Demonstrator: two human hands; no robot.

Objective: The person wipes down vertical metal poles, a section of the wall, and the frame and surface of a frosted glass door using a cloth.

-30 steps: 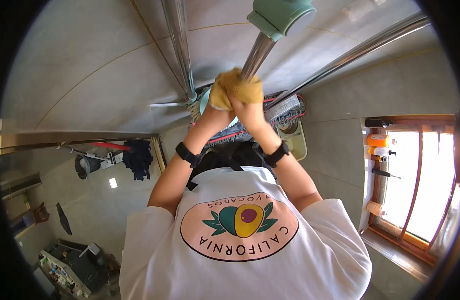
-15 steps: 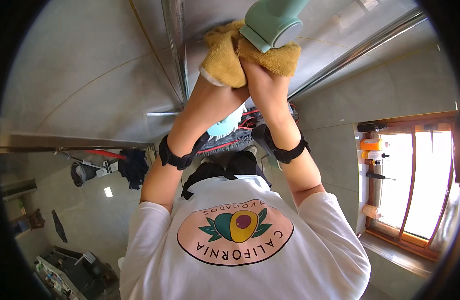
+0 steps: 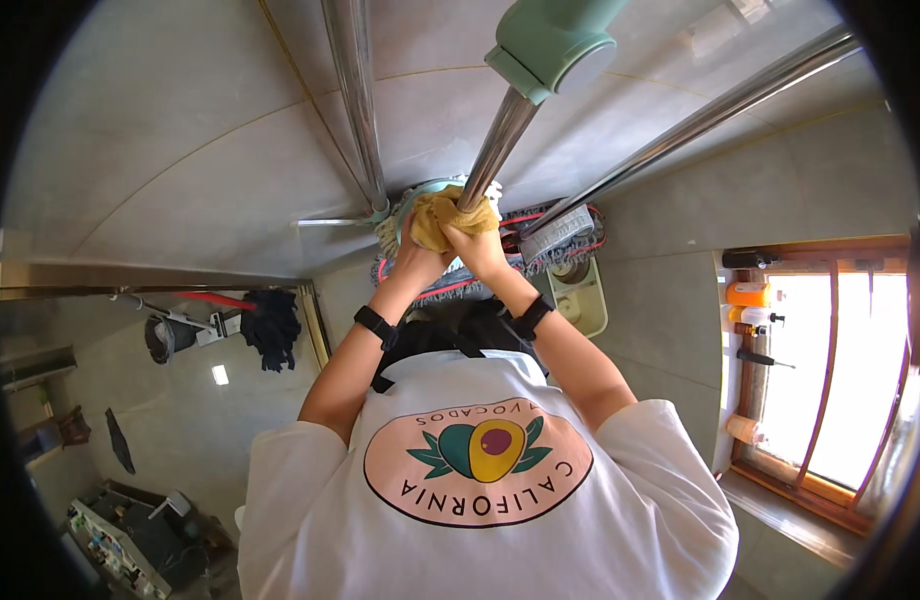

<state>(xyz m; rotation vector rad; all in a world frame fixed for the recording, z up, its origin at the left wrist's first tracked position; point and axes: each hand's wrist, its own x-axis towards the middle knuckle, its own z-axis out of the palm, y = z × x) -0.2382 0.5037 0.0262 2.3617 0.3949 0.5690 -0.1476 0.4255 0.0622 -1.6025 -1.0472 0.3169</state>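
Observation:
A mustard-yellow cloth (image 3: 442,222) is wrapped round the lower part of a shiny metal pole (image 3: 502,148). My left hand (image 3: 420,262) grips the cloth from the left side, and my right hand (image 3: 479,250) closes on it from the right; some fingers are hidden by its folds. At the pole's upper end is a pale green plastic handle (image 3: 552,50). Just beyond the cloth, a light blue mop head (image 3: 432,188) with white fringe shows in part.
Two more metal poles, one left (image 3: 354,95) and one right (image 3: 695,118), lean at the tiled wall. Grey mop pads (image 3: 563,236) and a beige bucket (image 3: 592,312) are low by my legs. Bottles (image 3: 748,294) line the window at right; dark gloves (image 3: 271,330) hang at left.
Both hands have slid the cloth down the pole, from just under the green handle to near the mop head. The metal pole between is now exposed.

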